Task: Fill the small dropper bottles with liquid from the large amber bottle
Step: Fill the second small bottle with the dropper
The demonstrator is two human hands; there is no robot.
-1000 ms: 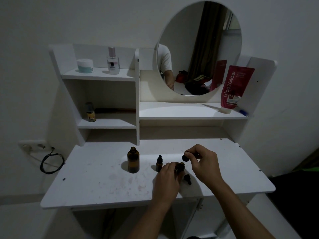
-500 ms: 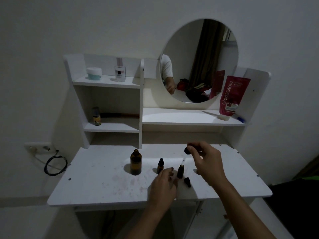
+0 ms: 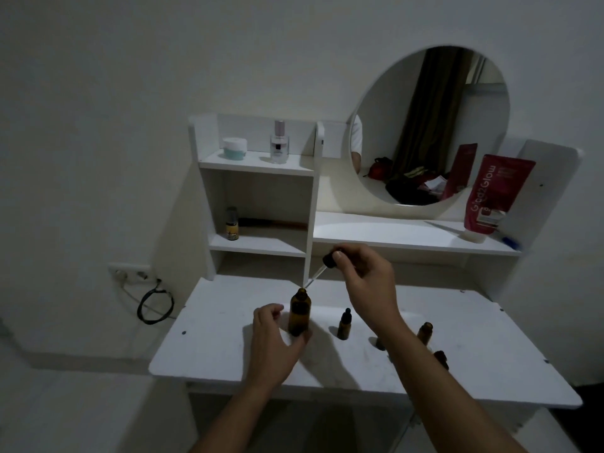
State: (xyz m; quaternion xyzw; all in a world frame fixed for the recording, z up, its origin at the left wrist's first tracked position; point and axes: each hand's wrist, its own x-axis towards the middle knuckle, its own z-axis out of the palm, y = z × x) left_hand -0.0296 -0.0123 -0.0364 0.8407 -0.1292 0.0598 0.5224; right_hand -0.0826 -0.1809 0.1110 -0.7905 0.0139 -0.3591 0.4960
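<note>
Since earlier, right hand carried its pinched dropper above the large amber bottle, now grasped by left hand

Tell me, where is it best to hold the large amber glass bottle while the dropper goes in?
Probably low on the body of the large amber glass bottle, from its left side, as the left hand does; this leaves its open neck free for the black-capped dropper.
</note>
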